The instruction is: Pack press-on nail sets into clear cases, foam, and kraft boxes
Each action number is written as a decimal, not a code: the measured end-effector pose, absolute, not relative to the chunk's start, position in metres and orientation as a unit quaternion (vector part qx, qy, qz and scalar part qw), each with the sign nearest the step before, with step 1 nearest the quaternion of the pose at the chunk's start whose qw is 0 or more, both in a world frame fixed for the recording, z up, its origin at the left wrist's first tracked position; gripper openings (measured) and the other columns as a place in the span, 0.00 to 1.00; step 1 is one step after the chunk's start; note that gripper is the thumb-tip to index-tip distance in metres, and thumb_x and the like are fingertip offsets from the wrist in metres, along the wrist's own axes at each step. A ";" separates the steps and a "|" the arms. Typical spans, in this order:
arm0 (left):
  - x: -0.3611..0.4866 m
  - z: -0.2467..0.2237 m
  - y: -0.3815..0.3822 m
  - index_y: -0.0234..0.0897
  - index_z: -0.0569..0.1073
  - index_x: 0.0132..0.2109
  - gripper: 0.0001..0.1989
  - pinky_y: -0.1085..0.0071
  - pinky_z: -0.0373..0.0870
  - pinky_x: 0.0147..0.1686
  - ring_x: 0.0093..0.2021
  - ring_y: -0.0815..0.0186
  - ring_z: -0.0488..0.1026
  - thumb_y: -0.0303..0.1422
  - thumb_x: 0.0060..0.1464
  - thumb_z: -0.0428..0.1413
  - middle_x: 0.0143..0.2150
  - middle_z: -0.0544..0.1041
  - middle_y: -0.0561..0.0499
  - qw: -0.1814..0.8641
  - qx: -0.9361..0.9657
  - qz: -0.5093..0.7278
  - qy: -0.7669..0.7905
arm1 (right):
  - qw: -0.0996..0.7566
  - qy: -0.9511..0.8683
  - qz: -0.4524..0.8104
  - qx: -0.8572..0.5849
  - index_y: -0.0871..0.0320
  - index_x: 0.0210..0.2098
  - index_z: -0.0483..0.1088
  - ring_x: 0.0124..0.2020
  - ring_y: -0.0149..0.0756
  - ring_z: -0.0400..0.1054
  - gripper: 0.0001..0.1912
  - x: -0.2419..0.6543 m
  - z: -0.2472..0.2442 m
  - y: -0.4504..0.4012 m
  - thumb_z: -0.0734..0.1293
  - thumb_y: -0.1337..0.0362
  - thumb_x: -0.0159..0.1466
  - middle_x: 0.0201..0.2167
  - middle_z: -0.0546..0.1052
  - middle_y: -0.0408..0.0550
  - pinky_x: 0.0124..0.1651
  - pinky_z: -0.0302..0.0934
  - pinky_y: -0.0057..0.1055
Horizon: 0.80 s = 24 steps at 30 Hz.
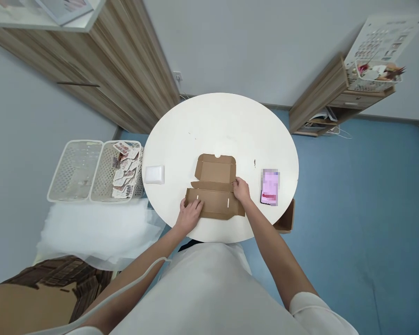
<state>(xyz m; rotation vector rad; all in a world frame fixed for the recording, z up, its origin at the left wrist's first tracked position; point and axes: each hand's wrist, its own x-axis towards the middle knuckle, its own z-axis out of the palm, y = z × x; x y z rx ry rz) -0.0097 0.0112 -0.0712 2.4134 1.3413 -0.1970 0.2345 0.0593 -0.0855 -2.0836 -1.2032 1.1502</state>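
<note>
An unfolded brown cardboard box (216, 173) lies on the white round table (226, 121) in front of me, its flaps spread and a half-round notch in its far edge. Two short white strips show on the near panel. My left hand (190, 215) grips the near panel at its left end, fingers over the cardboard. At the right side, near the fold between the two panels, my right hand (241, 190) pinches a flap of the box.
A small white packet (154, 174) is on the table's left, and a phone (270, 187) with a blurred screen on its right. White baskets (97, 172), one with printed cards, stand beyond the left edge, above translucent sheets (97, 232). A brown bin (286, 218) is below right.
</note>
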 end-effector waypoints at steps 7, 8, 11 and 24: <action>-0.008 -0.073 0.018 0.38 0.66 0.48 0.21 0.51 0.45 0.54 0.42 0.59 0.69 0.19 0.48 0.42 0.45 0.71 0.44 0.130 0.867 -0.131 0.463 | 0.249 -0.416 0.439 -0.756 0.55 0.34 0.65 0.29 0.33 0.63 0.12 0.224 -0.084 0.066 0.55 0.56 0.58 0.28 0.72 0.41 0.35 0.55 0.29; -0.008 -0.073 0.018 0.38 0.67 0.48 0.20 0.51 0.46 0.54 0.42 0.59 0.69 0.20 0.49 0.43 0.44 0.71 0.45 0.129 0.869 -0.140 0.457 | 0.249 -0.410 0.436 -0.761 0.55 0.33 0.64 0.30 0.33 0.63 0.13 0.223 -0.084 0.067 0.55 0.55 0.59 0.28 0.71 0.42 0.34 0.54 0.28; -0.007 -0.070 0.019 0.39 0.64 0.53 0.21 0.52 0.46 0.54 0.44 0.58 0.69 0.24 0.50 0.46 0.49 0.70 0.44 0.131 0.874 -0.142 0.446 | 0.244 -0.408 0.429 -0.768 0.55 0.28 0.61 0.29 0.33 0.62 0.13 0.220 -0.084 0.068 0.52 0.55 0.60 0.28 0.70 0.43 0.32 0.54 0.28; -0.009 -0.066 0.039 0.32 0.40 0.64 0.56 0.47 0.28 0.58 0.64 0.51 0.24 0.37 0.32 0.63 0.66 0.40 0.41 0.099 0.882 -0.132 0.442 | 0.121 -0.487 0.413 -0.760 0.56 0.32 0.64 0.33 0.36 0.65 0.11 0.212 -0.069 0.033 0.53 0.59 0.61 0.30 0.72 0.44 0.41 0.54 0.34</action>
